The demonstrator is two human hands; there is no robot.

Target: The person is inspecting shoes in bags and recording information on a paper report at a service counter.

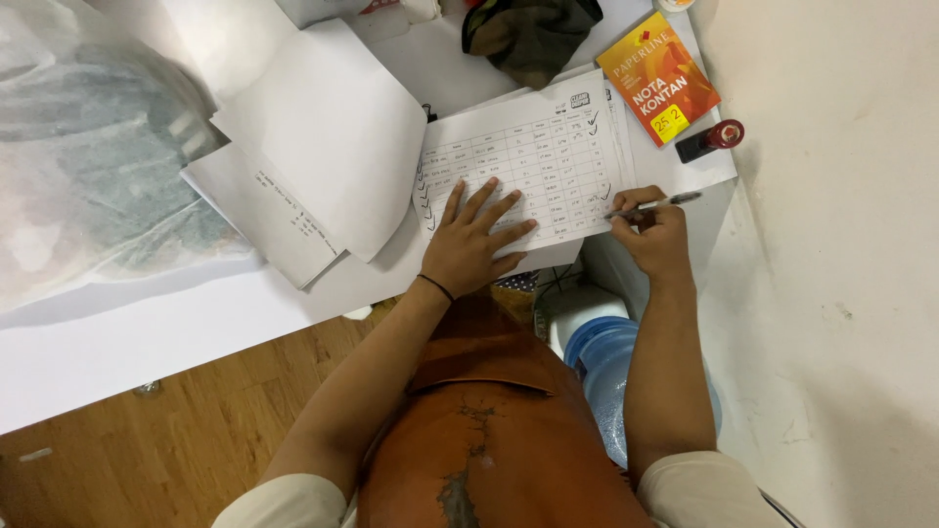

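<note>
Near desk's right edge: form [528, 161], thin, limp, slides easily
left hand [469, 244]: flat, fingers spread, pinning form
right hand [653, 235]: closed on pen [650, 205]
pen: light, stiff, pinch near tip

Illumination is moderate and even, with a slightly warm cast. The white surface [147, 323] and the loose white sheet [323, 127] at far centre render bright but retain detail, with no clipped highlights. Soft shadows fall beneath the sheet's lower right edge and beside the left hand [474, 244], indicating a diffuse source above and to the left. The wall [841, 244] at right darkens toward the near right corner. The plastic bag [88, 147] at far left shows hazy, milky reflections and low contrast. Sharpness is good at centre; fine table print is soft. Wide-angle stretching affects the near arms and frame edges.
</note>
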